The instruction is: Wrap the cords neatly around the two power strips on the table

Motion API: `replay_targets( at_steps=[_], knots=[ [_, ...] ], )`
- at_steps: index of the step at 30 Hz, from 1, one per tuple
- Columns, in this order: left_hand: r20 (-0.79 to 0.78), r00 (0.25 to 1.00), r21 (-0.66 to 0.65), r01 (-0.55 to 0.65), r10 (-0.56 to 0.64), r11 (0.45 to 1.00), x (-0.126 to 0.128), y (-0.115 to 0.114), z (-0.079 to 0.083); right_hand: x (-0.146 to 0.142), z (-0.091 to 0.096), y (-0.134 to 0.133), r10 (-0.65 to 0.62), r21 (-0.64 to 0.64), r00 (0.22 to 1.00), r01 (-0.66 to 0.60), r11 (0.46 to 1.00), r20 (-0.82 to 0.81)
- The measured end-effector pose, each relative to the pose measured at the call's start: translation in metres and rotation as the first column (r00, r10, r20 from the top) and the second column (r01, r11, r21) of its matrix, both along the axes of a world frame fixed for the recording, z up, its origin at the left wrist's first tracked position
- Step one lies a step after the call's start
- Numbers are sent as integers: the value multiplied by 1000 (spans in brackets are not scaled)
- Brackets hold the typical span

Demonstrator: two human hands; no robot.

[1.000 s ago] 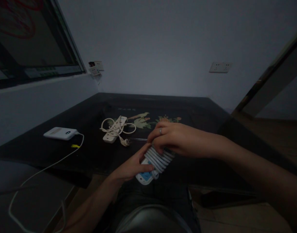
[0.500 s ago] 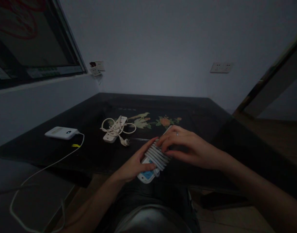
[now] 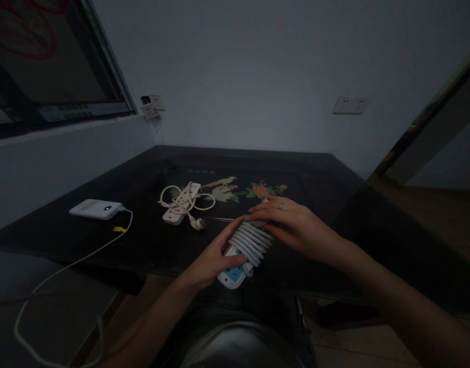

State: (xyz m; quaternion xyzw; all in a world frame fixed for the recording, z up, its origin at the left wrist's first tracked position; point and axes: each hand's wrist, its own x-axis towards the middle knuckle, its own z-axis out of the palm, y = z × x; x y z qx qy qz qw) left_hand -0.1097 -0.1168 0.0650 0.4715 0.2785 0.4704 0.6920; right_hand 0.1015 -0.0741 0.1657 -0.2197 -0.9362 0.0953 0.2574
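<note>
A white power strip (image 3: 231, 276) with blue socket faces is tilted over the table's near edge. Its white cord (image 3: 252, 243) is wound round the middle in several turns. My left hand (image 3: 215, 260) grips the lower end from the left, thumb across the front and fingers behind. At the upper end, my right hand (image 3: 292, 222), with a ring on one finger, is closed over the strip and the top turns of cord. The fingers hide that end, so the plug cannot be seen.
On the dark table (image 3: 142, 174), painted with flowers, lies another power strip (image 3: 174, 216) with a loosely looped cord. Farther left is a white power bank (image 3: 92, 208); its cable (image 3: 62, 268) hangs over the edge. A yellow scrap (image 3: 119, 229) lies nearby. Wall sockets (image 3: 350, 105) are behind.
My right hand's fingers have straightened from a pinch at the cord and now lie flatter over the strip's upper end. The left hand keeps its grip.
</note>
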Motion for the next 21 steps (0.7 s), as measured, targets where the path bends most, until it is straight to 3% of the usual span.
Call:
replay_targets(
  at_steps=[6, 14, 21],
  knots=[
    [37, 999, -40, -18, 20, 999, 2, -3, 4, 2, -5, 2, 31, 45, 999, -30, 999, -17],
    [52, 998, -59, 26, -23, 998, 1, -2, 1, 3, -12, -1, -24, -25, 1000, 24, 999, -17],
    [68, 998, -132, 22, -13, 991, 4, -3, 1, -1, -30, 4, -73, 62, 994, 79, 995, -87]
  ],
)
